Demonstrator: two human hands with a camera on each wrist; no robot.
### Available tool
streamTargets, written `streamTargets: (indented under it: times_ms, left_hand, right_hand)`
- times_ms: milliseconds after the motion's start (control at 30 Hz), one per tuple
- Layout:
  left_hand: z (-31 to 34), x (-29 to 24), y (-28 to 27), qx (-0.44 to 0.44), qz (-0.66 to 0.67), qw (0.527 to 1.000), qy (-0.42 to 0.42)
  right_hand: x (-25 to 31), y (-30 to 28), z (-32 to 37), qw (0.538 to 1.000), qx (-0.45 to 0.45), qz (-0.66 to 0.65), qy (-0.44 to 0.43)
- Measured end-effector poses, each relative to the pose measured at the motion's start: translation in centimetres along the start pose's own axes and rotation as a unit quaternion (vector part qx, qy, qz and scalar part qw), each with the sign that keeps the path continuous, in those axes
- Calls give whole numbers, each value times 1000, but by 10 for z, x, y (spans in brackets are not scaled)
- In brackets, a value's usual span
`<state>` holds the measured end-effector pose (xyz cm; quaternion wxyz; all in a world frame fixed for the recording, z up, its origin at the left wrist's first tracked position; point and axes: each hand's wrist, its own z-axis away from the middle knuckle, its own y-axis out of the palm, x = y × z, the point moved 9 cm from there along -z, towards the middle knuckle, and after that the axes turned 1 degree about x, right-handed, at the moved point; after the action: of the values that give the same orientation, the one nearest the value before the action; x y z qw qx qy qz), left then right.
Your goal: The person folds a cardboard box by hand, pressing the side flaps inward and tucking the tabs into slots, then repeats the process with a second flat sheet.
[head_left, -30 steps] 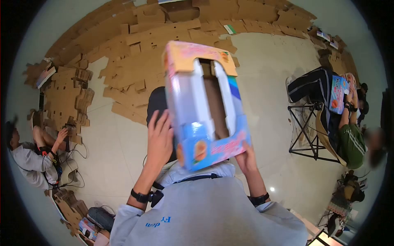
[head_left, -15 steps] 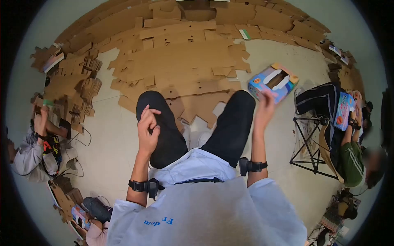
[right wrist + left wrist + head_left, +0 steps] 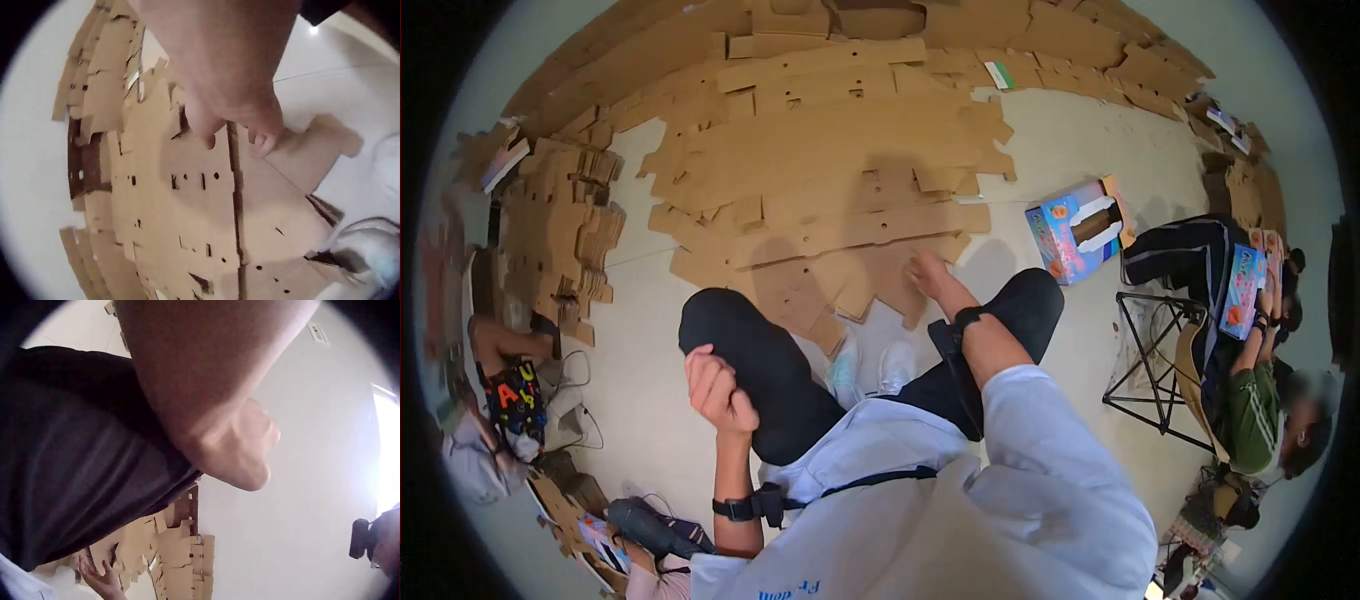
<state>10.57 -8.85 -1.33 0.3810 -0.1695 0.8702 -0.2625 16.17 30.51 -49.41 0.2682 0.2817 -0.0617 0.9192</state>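
Observation:
My right hand reaches down over flattened cardboard sheets on the floor in front of my feet. In the right wrist view its thumb and fingers are spread apart, right at the long edge of a top cardboard sheet. Loosely curled and holding nothing, my left hand hovers at my left knee. A blue and pink printed carton with a cut-out opening stands on the floor to the right, apart from both hands.
On the right, a seated person in a green shirt holds another printed carton beside a black folding stool. More cardboard stacks lie at the left, near another seated person. My white shoes sit close to the sheets.
The printed carton went from my hands to the floor on the right, and my right hand let go of it. That hand then moved left and down to the cardboard; my left hand drew back.

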Motion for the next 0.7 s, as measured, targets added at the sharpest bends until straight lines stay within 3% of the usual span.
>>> streamTargets:
  times_ms: [67, 267, 367, 433, 500, 567, 633, 700]
  left_hand:
    - [1, 0, 3, 9, -13, 1000, -14]
    - [-2, 0, -4, 14, -35, 998, -43]
    - [1, 8, -9, 16, -30, 999, -40]
    - [-3, 2, -12, 7, -52, 998, -41]
    - [-19, -8, -4, 4, -62, 998, -15]
    - [-10, -10, -12, 2, -75, 997, -35]
    - [-4, -12, -14, -12, -80, 996, -34]
    - [5, -18, -19, -16, -74, 997, -31]
  right_hand:
    - [-13, -2, 2, 969, -8, -241, 48]
    - [24, 2, -34, 920, 27, -388, 54]
    - [28, 1, -28, 908, -61, -391, 136]
    - [22, -1, -32, 946, -14, -315, 81]
    - [73, 5, -64, 970, 47, -239, -7]
    - [72, 10, -73, 980, 92, -166, -67]
    - [146, 19, 1, 985, 13, -121, -123]
    - [195, 37, 38, 979, 56, -95, -173]
